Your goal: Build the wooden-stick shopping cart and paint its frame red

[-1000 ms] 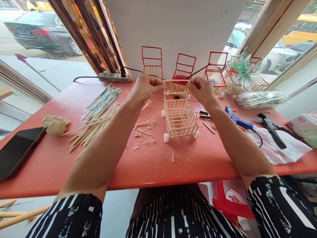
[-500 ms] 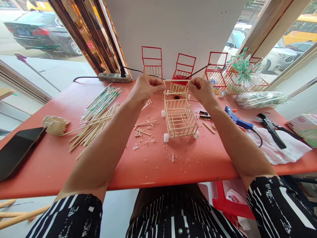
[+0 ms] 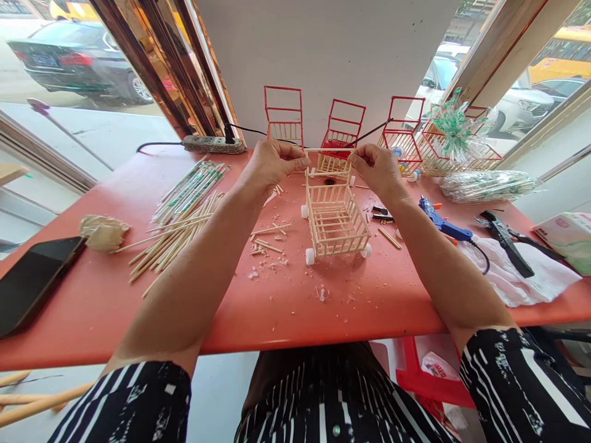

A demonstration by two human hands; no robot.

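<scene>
a little wooden cart (image 3: 339,251) with white wheels (image 3: 309,256) stands on the red table (image 3: 277,320). a thin stick (image 3: 329,149) goes across the top of its handle (image 3: 327,175), at the cart's twelve o'clock. the left hand (image 3: 279,163), between ten and eleven o'clock, pinches one end of the stick with thumb and finger. the right hand (image 3: 379,169), near one o'clock, pinches the other end the same way. from the cart, loose sticks (image 3: 172,247) lie at nine o'clock, and a blue glue gun (image 3: 447,226) at three.
</scene>
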